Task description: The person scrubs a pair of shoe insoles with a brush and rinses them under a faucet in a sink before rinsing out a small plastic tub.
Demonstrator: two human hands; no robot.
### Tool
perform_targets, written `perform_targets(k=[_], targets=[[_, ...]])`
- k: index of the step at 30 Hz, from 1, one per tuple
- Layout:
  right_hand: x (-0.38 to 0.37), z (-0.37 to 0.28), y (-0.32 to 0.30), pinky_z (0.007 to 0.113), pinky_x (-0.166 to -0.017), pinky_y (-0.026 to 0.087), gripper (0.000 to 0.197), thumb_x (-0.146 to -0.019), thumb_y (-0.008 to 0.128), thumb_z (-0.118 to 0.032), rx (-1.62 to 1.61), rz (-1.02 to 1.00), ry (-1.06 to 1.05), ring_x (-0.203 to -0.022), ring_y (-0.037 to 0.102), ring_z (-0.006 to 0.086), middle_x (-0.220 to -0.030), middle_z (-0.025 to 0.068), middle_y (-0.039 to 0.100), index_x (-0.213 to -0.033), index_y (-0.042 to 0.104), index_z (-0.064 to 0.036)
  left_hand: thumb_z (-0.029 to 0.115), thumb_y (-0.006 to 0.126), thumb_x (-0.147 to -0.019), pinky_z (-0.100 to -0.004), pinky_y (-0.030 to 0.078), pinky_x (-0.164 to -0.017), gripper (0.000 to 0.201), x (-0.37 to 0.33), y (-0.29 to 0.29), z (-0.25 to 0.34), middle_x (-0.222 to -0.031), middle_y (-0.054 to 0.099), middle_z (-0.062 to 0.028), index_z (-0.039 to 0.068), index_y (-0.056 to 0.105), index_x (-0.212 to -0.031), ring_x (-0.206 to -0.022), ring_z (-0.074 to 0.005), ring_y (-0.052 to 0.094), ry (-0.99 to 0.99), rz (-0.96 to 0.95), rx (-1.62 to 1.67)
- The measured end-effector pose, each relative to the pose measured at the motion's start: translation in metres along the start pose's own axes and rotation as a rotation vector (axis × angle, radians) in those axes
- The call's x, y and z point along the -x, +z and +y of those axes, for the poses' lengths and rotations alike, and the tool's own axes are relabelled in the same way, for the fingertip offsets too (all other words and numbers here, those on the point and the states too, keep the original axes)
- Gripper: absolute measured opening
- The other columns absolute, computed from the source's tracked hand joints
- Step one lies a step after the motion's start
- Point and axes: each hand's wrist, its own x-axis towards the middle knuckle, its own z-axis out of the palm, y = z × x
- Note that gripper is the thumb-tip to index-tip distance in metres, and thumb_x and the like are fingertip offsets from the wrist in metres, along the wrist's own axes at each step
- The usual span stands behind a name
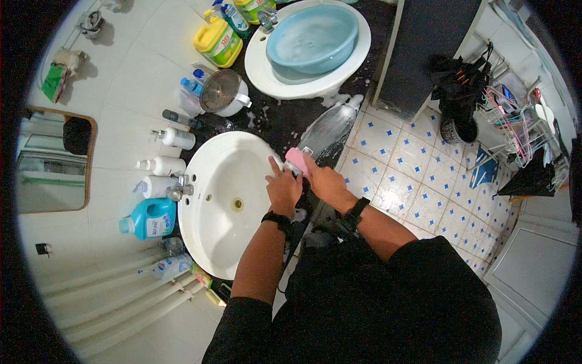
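Note:
My right hand (326, 184) is closed round a small pink block-like scrubber (296, 159) with a white edge; whether it is a brush or a sponge I cannot tell. White suds cling near it. My left hand (284, 189) rests beside it with fingers spread, on the right rim of the white oval sink (203, 148). Its index finger points away from me, and some white foam shows around the fingertips. Both hands are over the strip where the sink meets the dark countertop (273, 124). Streaky foam (330, 128) covers the counter just beyond the right hand.
A second sink (256, 68) holds a blue basin (276, 51) of sudsy water. A lidded pot (233, 104), white pump bottles (176, 138), a teal detergent jug (159, 218) and a yellow jug (225, 50) line the wall. Tiled floor (397, 167) lies to the right.

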Motion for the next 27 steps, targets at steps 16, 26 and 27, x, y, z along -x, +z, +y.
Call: perform_targets(k=[16, 26, 27], targets=[[-0.029, 0.034, -0.012, 0.052, -0.067, 0.05, 0.032, -0.088, 0.043, -0.017, 0.123, -0.031, -0.042, -0.075, 0.063, 0.0406, -0.081, 0.0241, 0.063, -0.118, 0.047, -0.0062, 0.041, 0.055, -0.086, -0.0454, 0.052, -0.075, 0.053, 0.002, -0.003, 0.001, -0.147, 0.013, -0.017, 0.007, 0.047, -0.127, -0.107, -0.0433, 0.049, 0.021, -0.015, 0.018], [-0.029, 0.038, -0.012, 0.052, -0.061, 0.049, 0.045, -0.093, 0.036, -0.019, 0.223, 0.098, 0.083, -0.068, 0.062, 0.0391, -0.076, 0.0228, 0.062, -0.137, 0.028, -0.0136, 0.036, 0.061, -0.082, -0.0484, 0.052, -0.075, 0.052, 0.004, 0.004, 0.001, -0.143, 0.02, -0.0237, 0.002, 0.053, -0.121, -0.098, -0.0476, 0.052, 0.035, 0.145, 0.04], [-0.01, 0.015, 0.0, 0.053, -0.063, 0.05, 0.045, -0.092, 0.037, -0.017, 0.234, -0.008, 0.011, -0.068, 0.063, 0.0386, -0.076, 0.0228, 0.063, -0.137, 0.03, -0.0137, 0.036, 0.061, -0.082, -0.0484, 0.052, -0.075, 0.052, 0.003, 0.005, 0.0, -0.143, 0.02, -0.0237, 0.002, 0.053, -0.121, -0.098, -0.0476, 0.052, 0.03, 0.146, 0.041]])
